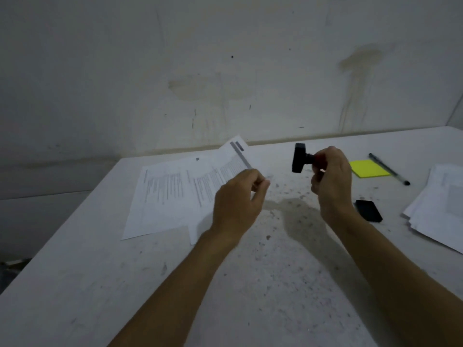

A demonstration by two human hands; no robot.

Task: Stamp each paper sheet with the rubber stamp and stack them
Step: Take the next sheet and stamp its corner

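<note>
Above a speckled white tabletop (263,271), we raise both bare hands, each one occupied. Our right hand (330,181) curls its fingers and thumb around the reddish handle of a black rubber stamp (300,159), held in the air and turned on its side, so that the flat rectangular base faces left toward the other hand. Our left hand (238,199) pinches the near right edge of a printed white paper sheet (220,169) between thumb and bent fingers; that sheet is lifted, its far corner tilted up toward the stained pale wall (225,71). Partly beneath and to the left of it, a second printed white sheet (160,196) lies flat on the table. At the right edge of the view, a loose pile of white paper sheets (436,211) rests on the tabletop, well apart from the sheets on the left. Between that pile and our right forearm lies a small flat black rectangular object (368,211), which may be an ink pad or its lid; we cannot tell which. Farther back, a bright yellow pad of sticky notes (368,169) sits just beside a dark slim pen (388,169), which lies diagonally along its right side.
</note>
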